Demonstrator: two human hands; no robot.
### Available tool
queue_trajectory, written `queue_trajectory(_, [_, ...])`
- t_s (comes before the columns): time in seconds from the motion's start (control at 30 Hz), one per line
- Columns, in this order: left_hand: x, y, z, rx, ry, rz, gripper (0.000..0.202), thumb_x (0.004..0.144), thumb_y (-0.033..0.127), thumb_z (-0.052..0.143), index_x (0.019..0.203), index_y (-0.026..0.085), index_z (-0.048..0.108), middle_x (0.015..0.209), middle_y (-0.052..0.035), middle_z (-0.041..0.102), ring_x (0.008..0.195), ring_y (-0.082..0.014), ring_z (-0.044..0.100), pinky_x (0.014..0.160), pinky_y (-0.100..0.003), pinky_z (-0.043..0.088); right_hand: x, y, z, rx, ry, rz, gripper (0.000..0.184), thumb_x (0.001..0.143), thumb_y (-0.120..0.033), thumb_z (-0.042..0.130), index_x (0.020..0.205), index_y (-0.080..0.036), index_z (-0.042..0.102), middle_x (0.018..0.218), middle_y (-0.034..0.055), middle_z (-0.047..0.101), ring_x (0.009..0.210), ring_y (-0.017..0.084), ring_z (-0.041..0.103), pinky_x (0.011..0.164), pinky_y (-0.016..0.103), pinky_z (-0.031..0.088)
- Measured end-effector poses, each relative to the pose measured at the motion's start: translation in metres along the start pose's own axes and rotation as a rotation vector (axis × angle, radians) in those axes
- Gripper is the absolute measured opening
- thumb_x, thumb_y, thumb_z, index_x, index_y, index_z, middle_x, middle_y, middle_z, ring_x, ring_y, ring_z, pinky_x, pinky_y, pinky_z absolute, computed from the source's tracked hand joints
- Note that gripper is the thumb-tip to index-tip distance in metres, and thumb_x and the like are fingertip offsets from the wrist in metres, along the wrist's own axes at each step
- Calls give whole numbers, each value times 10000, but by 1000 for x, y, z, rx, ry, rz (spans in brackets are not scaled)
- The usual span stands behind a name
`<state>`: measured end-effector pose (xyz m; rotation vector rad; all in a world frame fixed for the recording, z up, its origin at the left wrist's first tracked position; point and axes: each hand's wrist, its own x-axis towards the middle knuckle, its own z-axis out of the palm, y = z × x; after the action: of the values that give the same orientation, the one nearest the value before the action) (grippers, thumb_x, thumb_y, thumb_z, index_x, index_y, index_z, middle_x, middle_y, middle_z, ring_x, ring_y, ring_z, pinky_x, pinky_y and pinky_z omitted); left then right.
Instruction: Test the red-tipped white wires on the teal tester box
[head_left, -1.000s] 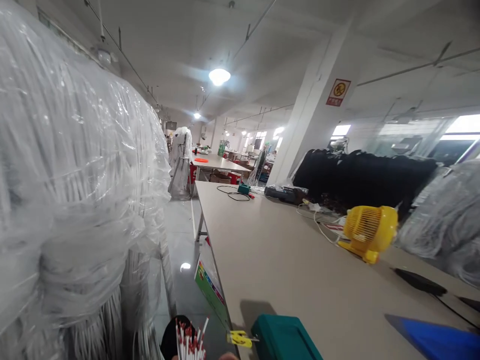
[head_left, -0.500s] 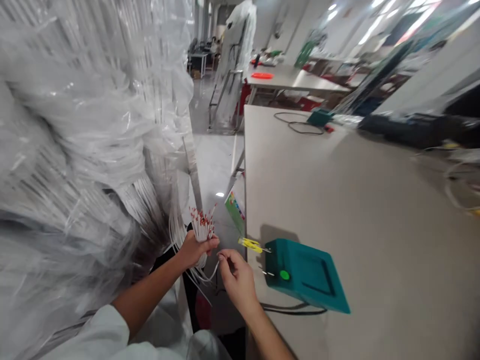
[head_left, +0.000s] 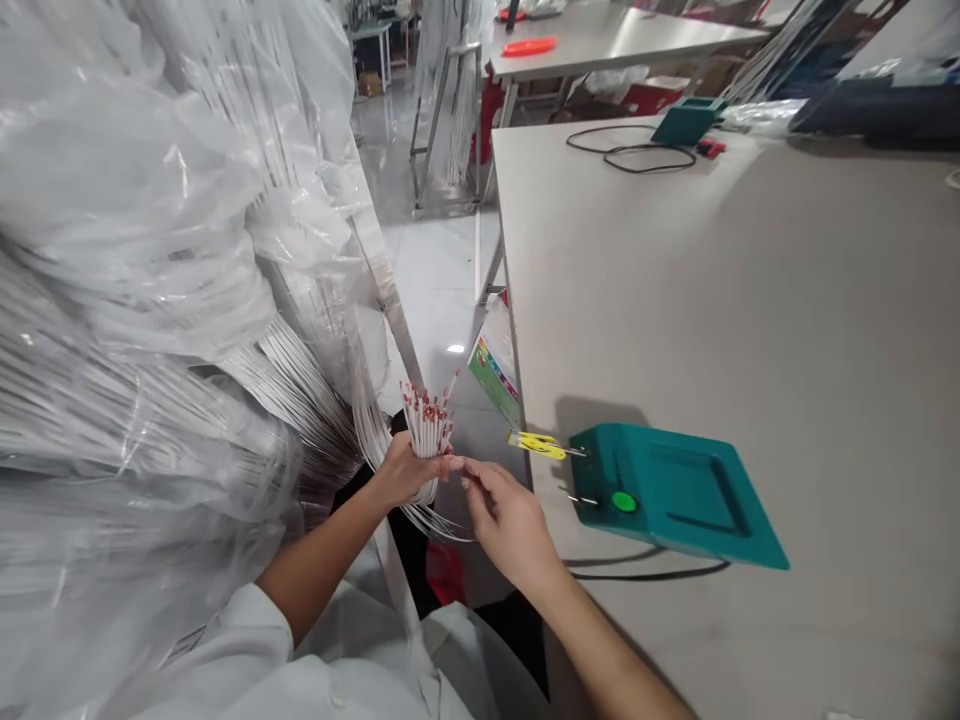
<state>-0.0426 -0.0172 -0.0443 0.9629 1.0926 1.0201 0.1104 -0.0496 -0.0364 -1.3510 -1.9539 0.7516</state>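
Note:
My left hand (head_left: 405, 470) is wrapped around a bundle of white cables (head_left: 429, 430) held upright, left of the table's edge. Red tips and bits of bare copper show at the cables' upper ends. My right hand (head_left: 506, 510) is beside it, its thumb and fingers drawn together and its fingertips meeting the left thumb. Whatever is in that pinch is hidden. To the right, a teal device (head_left: 667, 490) with a green button (head_left: 624, 502) lies on the table. A yellow clip-like piece (head_left: 538, 445) and metal prongs (head_left: 581, 498) stick out from its near left side.
Plastic-wrapped white cable bundles (head_left: 150, 240) crowd my left side. The table (head_left: 712, 300) extends to the right, with another teal device (head_left: 686, 122) and a black cord (head_left: 637, 160) at its far end. A green printed bag (head_left: 495, 375) hangs by the table edge.
My right hand, which pinched a single white cable a little below, has come up against my left thumb. The view has tilted down, and the left hand keeps its hold on the bundle.

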Motion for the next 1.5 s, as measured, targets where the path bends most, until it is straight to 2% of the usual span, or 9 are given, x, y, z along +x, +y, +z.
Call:
queue_trajectory(0.13, [0, -1, 4, -85, 33, -4, 285, 607, 338, 736, 685, 109, 586, 546, 11, 558, 536, -97, 517, 578, -252, 414, -2, -2, 4, 19, -119, 119, 273, 844, -286, 428, 1023, -167, 596, 970, 89, 666, 852, 179, 624, 763, 290, 470])
queue_trajectory(0.23, [1, -1, 9, -100, 26, -54, 271, 616, 333, 727, 697, 100, 616, 628, -20, 600, 612, -117, 549, 615, -257, 422, 1, -4, 4, 5, -218, 220, 275, 829, -342, 449, 965, -167, 612, 894, 76, 679, 745, 177, 625, 663, 272, 451])
queue_trajectory(0.37, [1, -2, 12, -75, -21, -147, 296, 590, 322, 735, 753, 90, 648, 677, -34, 617, 648, -134, 556, 625, -263, 428, 9, -4, 5, -16, -324, 216, 261, 831, -326, 419, 798, -190, 639, 716, 47, 671, 618, 162, 593, 542, 242, 371])
queue_trajectory(0.5, [3, -3, 10, -30, -60, -138, 260, 590, 292, 732, 732, 93, 644, 721, -48, 635, 700, -153, 575, 668, -276, 445, 13, 0, 8, -12, -337, 231, 314, 833, -334, 405, 662, -196, 630, 613, 36, 649, 557, 153, 575, 520, 236, 345])
queue_trajectory(0.67, [6, -4, 6, 64, -153, -155, 271, 563, 271, 751, 750, 99, 658, 724, -46, 645, 722, -172, 590, 691, -293, 466, 12, 5, 9, 21, -330, 273, 326, 834, -313, 380, 647, -190, 617, 644, 39, 665, 581, 157, 597, 533, 232, 376])
queue_trajectory(0.97, [3, -7, -3, 100, -221, -186, 373, 574, 302, 754, 876, 95, 682, 778, -69, 664, 772, -206, 614, 702, -310, 492, 13, 5, 7, 58, -323, 266, 272, 789, -235, 375, 613, -202, 580, 648, 21, 642, 597, 136, 581, 550, 213, 372])
queue_trajectory(1.37, [-1, -7, 0, 127, -101, -33, 287, 697, 379, 640, 789, 109, 671, 718, -60, 645, 729, -182, 600, 682, -300, 474, 11, 4, 8, 30, -284, 260, 357, 849, -350, 388, 622, -185, 607, 573, 16, 627, 499, 107, 515, 509, 203, 341])
queue_trajectory(1.43, [-2, -7, -1, 127, -32, 13, 263, 728, 372, 609, 764, 115, 649, 701, -48, 633, 689, -159, 589, 681, -290, 465, 11, 3, 8, 15, -288, 252, 349, 844, -352, 398, 600, -190, 587, 539, 4, 597, 479, 103, 484, 496, 205, 323])
queue_trajectory(1.5, [-2, -6, -1, 112, 111, 40, 239, 735, 368, 603, 718, 130, 616, 621, -14, 592, 613, -127, 558, 655, -270, 453, 12, 2, 7, -4, -292, 243, 336, 841, -337, 396, 595, -195, 576, 531, -1, 586, 471, 105, 471, 488, 209, 309])
